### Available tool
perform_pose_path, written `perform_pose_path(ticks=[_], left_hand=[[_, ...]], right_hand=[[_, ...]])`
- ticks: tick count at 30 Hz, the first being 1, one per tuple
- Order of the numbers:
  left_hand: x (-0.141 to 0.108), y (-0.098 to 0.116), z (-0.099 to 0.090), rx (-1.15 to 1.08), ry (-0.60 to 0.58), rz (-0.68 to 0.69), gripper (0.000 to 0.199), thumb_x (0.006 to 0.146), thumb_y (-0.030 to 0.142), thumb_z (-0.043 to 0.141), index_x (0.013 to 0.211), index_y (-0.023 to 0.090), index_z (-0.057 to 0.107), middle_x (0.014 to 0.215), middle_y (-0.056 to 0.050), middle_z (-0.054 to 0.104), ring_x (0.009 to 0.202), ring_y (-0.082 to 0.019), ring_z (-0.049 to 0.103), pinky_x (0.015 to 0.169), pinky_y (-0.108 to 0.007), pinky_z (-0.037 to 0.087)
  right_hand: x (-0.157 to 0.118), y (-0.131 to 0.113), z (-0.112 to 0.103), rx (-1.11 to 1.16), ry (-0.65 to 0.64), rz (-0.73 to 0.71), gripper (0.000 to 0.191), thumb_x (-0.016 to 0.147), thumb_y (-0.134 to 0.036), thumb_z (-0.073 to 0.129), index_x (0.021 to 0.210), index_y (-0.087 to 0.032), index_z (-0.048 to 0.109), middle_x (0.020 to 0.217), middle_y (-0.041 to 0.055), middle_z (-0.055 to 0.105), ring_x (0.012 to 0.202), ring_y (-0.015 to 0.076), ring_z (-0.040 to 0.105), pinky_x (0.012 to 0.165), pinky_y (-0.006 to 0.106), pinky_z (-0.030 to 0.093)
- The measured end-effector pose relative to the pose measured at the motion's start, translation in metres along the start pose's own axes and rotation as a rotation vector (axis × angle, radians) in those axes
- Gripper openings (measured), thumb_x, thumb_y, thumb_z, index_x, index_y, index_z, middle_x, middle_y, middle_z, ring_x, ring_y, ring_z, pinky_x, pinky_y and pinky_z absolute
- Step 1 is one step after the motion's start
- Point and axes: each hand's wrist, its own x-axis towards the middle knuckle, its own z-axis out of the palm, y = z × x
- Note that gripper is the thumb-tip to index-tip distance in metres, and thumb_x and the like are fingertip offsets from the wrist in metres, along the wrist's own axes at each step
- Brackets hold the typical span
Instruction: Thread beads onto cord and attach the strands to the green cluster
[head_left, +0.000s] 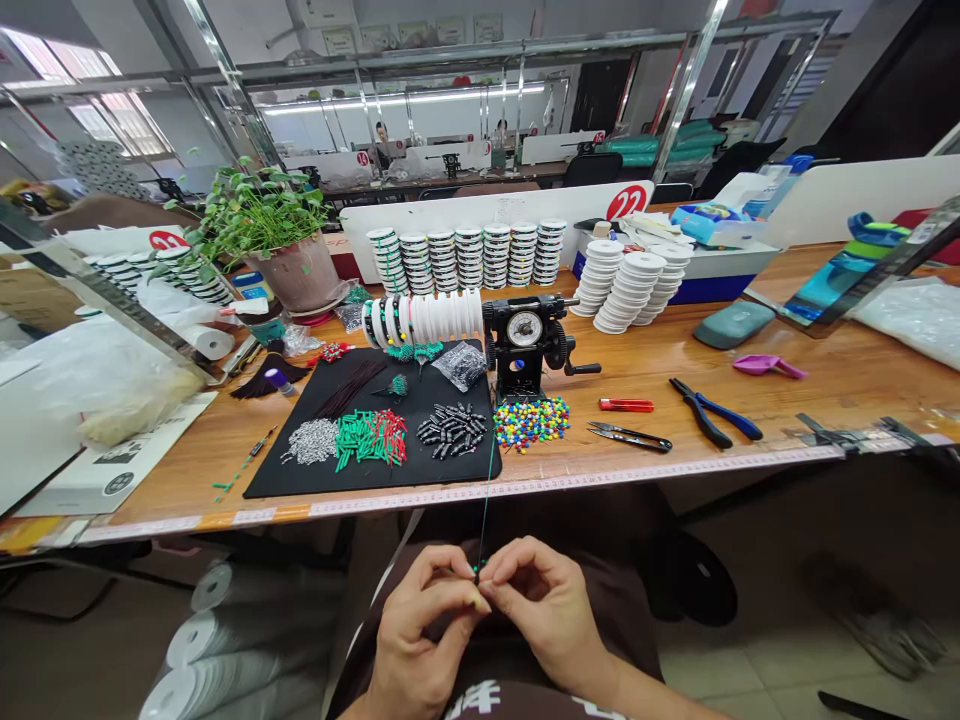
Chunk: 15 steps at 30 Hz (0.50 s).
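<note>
My left hand [429, 625] and my right hand [546, 610] meet in front of my lap, below the table edge. Both are closed, thumbs and fingertips pinched around a thin green line [487, 505]. This line runs taut from beside the black mat down to my fingers. A small green bit shows between the fingertips; its shape is too small to make out. Nearest on the table are colourful beads [531, 423], black pieces [452, 430] and green and red sleeves [370, 438]. Behind them stands a hand-cranked winder [525, 345] with a row of white spools [442, 317] on its shaft.
A black mat [277, 472] carries silver pieces [311, 440]. To the right lie thread snips [630, 436], a red-handled tool [626, 405], pliers [716, 412] and a pink scoop [769, 367]. Spool stacks [469, 257] and a potted plant [300, 270] stand behind.
</note>
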Motion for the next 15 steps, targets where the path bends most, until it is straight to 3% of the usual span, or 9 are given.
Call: perform_pose_path(ticks=[15], left_hand=[[0.0010, 0.0034, 0.0006, 0.011, 0.037, -0.007, 0.013, 0.086, 0.012, 0.067, 0.077, 0.020, 0.072, 0.086, -0.005, 0.063, 0.074, -0.015, 0.067, 0.068, -0.019, 0.056]], right_hand=[[-0.0001, 0.0001, 0.0010, -0.056, 0.039, -0.073, 0.013, 0.081, -0.025, 0.083, 0.073, -0.021, 0.073, 0.073, 0.0048, 0.074, 0.066, 0.0182, 0.070, 0.059, 0.024, 0.057]])
